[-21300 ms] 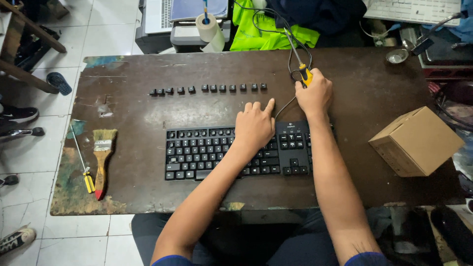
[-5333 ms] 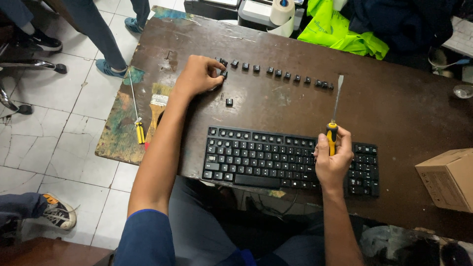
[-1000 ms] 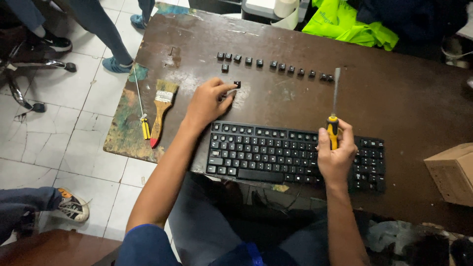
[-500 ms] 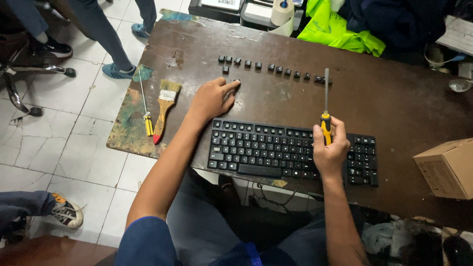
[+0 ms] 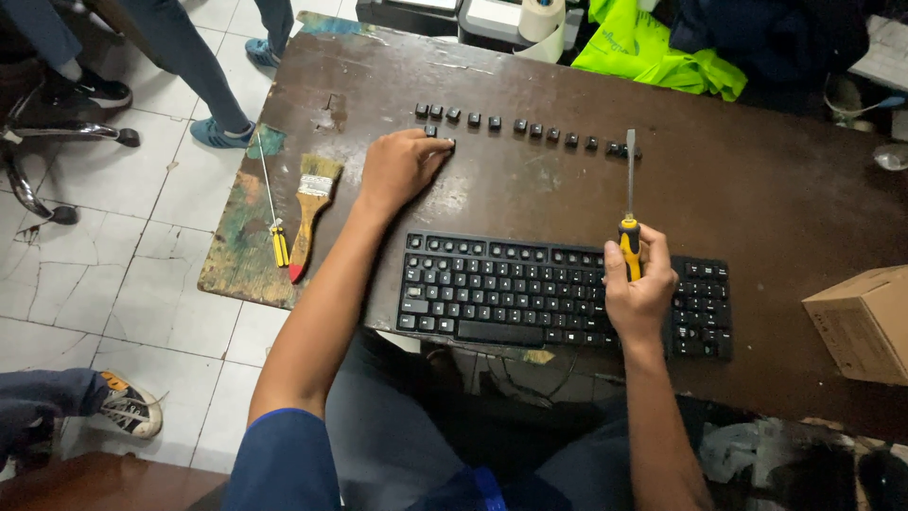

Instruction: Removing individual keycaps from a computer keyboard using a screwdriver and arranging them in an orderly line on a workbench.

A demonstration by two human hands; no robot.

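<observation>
On the bench, seen from above, largest to smallest:
Bench (image 5: 757, 189): worn brown top with paint-stained left edge; far edge and right end cut off by the frame.
Keyboard (image 5: 530, 293): black, long axis running left to right along the near edge, just in front of the person; its right part lies under the right hand.
Cardboard box (image 5: 865, 322): at the right edge, partly cut off.
Paintbrush (image 5: 310, 210): on the left end, handle pointing toward the near edge, with a thin yellow-handled tool (image 5: 276, 232) just beside it.
Left hand (image 5: 397, 168): flat on the bench beyond the keyboard's left end; its grip is pinched together on a loose keycap (image 5: 448, 143), mostly hidden by the fingertips.
Right hand (image 5: 638, 289): over the keyboard's right part; grip clamped on the handle of the screwdriver (image 5: 629, 222).
Screwdriver axis: upright in the view, shaft pointing away from the person, tip near the right end of the row.
Row of keycaps (image 5: 530, 128): black, lined left to right, beyond both hands; the left hand is the nearer, touching its left end.
Hard to make out: keycap legends and gaps in the keyboard are too small to tell.
</observation>
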